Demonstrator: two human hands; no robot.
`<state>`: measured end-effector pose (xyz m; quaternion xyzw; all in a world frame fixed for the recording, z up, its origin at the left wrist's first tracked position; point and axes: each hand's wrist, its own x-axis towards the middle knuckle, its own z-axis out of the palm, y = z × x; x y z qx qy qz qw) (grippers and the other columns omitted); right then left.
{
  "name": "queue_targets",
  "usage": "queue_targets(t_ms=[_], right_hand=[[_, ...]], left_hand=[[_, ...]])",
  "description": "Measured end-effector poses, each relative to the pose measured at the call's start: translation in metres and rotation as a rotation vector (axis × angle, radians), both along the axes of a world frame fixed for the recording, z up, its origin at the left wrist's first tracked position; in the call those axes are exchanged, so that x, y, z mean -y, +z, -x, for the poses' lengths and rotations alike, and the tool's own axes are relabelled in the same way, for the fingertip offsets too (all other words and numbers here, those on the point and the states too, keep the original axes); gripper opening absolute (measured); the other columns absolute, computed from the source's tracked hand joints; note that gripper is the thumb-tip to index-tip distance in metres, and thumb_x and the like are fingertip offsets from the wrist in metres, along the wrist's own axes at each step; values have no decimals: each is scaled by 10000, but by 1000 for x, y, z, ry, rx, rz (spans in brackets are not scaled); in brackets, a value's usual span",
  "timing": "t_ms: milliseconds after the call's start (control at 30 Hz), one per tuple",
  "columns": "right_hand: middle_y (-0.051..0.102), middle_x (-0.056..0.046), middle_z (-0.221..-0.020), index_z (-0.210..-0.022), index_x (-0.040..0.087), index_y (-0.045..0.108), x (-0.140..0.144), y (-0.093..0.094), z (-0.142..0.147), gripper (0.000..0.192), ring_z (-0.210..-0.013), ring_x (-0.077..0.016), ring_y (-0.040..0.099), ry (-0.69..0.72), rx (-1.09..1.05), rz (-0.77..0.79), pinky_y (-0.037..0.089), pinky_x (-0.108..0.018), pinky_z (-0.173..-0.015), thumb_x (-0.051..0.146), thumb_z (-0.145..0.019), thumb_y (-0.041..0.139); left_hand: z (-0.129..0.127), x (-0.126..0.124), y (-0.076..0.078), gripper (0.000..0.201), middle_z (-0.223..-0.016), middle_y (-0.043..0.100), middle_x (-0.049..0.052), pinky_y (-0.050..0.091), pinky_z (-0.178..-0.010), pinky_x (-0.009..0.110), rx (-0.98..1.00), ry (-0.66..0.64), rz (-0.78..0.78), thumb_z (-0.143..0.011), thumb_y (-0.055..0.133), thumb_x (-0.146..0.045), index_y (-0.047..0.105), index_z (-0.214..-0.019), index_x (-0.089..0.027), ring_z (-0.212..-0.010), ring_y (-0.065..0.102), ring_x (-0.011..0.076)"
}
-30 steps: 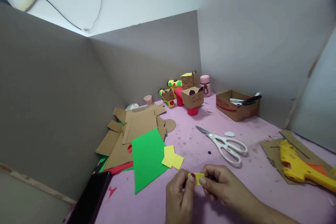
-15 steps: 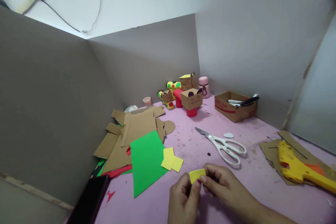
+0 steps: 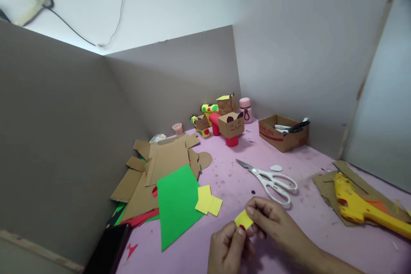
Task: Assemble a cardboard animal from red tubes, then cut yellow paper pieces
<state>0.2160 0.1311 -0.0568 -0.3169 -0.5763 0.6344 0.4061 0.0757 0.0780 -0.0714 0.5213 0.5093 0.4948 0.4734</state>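
Note:
A small yellow foam piece [image 3: 243, 219] is pinched between both hands above the purple tabletop [image 3: 180, 261]. My left hand [image 3: 226, 248] grips its lower edge with thumb and fingers. My right hand [image 3: 271, 220] has hold of its right edge, the fingers curled behind. Several more yellow squares [image 3: 208, 201] overlap on the corner of a green foam sheet [image 3: 176, 203], left of the hands. Behind my right hand lie white-handled scissors [image 3: 268, 180], blades pointing to the far left.
Flattened cardboard [image 3: 168, 160] and a black phone [image 3: 107, 248] lie on the left. At right are a yellow glue gun [image 3: 356, 205] on cardboard and an open box [image 3: 282, 132] of tools. Cardboard cat figures [image 3: 231, 126] and a pink bottle [image 3: 245, 110] stand at the back. Grey partitions surround the table.
The yellow piece has been tilted in the fingers, its right end now raised. My right hand has shifted slightly up. The whole view has moved a little; the table items stay in place.

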Motion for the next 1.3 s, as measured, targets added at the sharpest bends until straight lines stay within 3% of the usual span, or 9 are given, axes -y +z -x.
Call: queue_targets(t_ms=[133,200,300,467,733,867,967,1100,1300], right_hand=[[435,71,-500,-673,169,527,-4,7,-6,383,-453,-84,373,-10,74,-35,275,-224,-460,525,-814,540],[436,71,-493,-672,160,547,-6,7,-8,389,-444,-77,361,35,92,-19,257,-220,-446,531,-786,569],[444,78,-476,-669,154,562,-5,5,-6,411,-415,-62,356,120,59,62,239,-205,-421,555,-719,633],[547,41,-493,-667,148,552,-1,0,0,479,-373,-54,420,137,-81,202,258,-195,-408,618,-677,645],[516,61,-433,-619,150,554,0,-2,0,427,-365,-61,431,71,-115,232,266,-193,-400,534,-624,740],[511,67,-437,-645,148,554,-1,-1,-1,429,-365,-56,425,118,-107,217,277,-192,-408,549,-655,708],[549,48,-481,-636,157,538,0,1,-2,435,-381,-59,428,142,-69,175,293,-196,-415,563,-666,690],[573,28,-531,-659,156,553,2,6,-5,419,-430,-74,452,195,-25,132,333,-207,-451,556,-698,668],[576,13,-628,-726,146,597,7,11,-6,351,-509,-93,484,182,8,12,363,-220,-508,490,-797,601]], left_hand=[[14,-2,10,222,-725,668,37,462,-581,216,-247,94,-290,-880,494,-315,648,-952,-172,-598,585,120],[22,-4,17,286,-870,676,51,500,-648,230,-456,31,-534,-829,548,-167,597,-1104,-226,-705,625,135],[30,-5,24,297,-822,679,63,504,-625,229,-745,-126,-839,-800,526,-59,635,-1021,-225,-721,630,150],[29,1,23,213,-730,688,78,470,-540,244,-941,-44,-989,-845,526,-91,629,-1010,-178,-618,597,157],[24,3,20,188,-741,694,84,472,-537,240,-901,-99,-1003,-842,543,-98,618,-1003,-159,-613,601,155],[24,3,15,195,-737,694,79,477,-543,248,-864,16,-978,-844,538,-98,630,-989,-190,-620,602,160],[26,3,17,201,-734,697,69,500,-558,235,-805,7,-948,-807,580,-77,645,-953,-198,-629,622,156],[24,2,22,112,-738,699,48,513,-607,211,-582,3,-712,-771,636,-108,673,-820,-202,-674,655,151],[11,1,17,156,-687,657,25,463,-597,213,-183,145,-377,-791,635,-284,677,-669,-195,-645,608,141]])
